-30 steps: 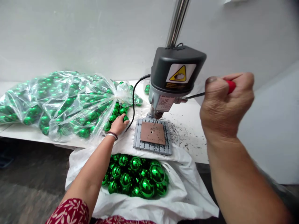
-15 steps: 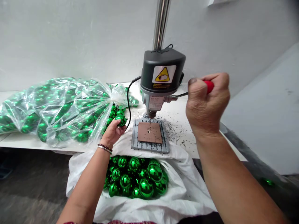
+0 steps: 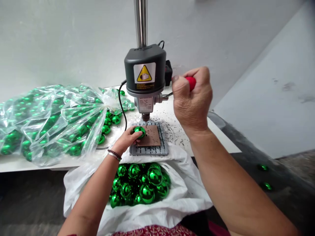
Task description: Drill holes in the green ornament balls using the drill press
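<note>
Between the thumb and fingers of my left hand [image 3: 126, 140] is a shiny green ball ornament [image 3: 139, 131]. It is over the left part of a brown square board [image 3: 153, 139], just left of the thin drill bit. The board lies on the grey slotted base [image 3: 164, 149] of a small drill press [image 3: 145, 70]. My right hand [image 3: 193, 101] is wrapped round the red knob [image 3: 191, 83] of the press lever, right of the motor head. A hole shows in the board below the bit.
A clear plastic bag [image 3: 56, 121] full of green balls lies on the white table [image 3: 221, 141] at left, with loose balls beside it. In front, a white cloth [image 3: 182, 196] cradles several green balls [image 3: 147, 193]. Dark shavings surround the base. Two balls [image 3: 266, 186] lie on the floor.
My left hand has carried the green ball from beside the bag rightward onto the board under the drill. My right hand stays on the lever knob. The whole view has shifted.
</note>
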A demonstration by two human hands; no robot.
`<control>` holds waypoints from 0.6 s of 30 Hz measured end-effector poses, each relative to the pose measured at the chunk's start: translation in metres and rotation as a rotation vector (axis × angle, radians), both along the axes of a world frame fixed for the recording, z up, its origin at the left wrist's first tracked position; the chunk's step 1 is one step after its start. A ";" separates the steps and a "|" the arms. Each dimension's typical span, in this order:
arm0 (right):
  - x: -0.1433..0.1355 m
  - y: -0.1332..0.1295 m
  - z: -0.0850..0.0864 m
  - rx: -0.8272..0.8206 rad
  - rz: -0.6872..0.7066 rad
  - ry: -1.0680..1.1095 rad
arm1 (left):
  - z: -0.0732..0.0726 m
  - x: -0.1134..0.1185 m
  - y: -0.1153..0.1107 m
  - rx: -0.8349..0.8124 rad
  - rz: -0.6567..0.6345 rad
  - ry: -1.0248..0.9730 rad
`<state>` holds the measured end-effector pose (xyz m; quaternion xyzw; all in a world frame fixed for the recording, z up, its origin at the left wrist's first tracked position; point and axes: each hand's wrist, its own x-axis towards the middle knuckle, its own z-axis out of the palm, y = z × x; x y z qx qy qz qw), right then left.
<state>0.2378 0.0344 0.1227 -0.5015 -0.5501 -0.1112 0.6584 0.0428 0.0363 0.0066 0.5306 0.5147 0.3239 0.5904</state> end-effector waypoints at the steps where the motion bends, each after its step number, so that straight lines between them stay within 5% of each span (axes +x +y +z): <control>1: 0.001 0.000 0.000 -0.011 -0.003 -0.005 | 0.001 0.003 0.001 0.015 -0.016 0.040; 10: 0.004 -0.002 0.001 -0.052 0.039 -0.020 | -0.002 0.009 0.010 0.149 -0.070 0.385; 18: 0.002 -0.002 0.001 0.007 0.137 0.044 | 0.011 0.023 0.016 0.298 -0.123 0.560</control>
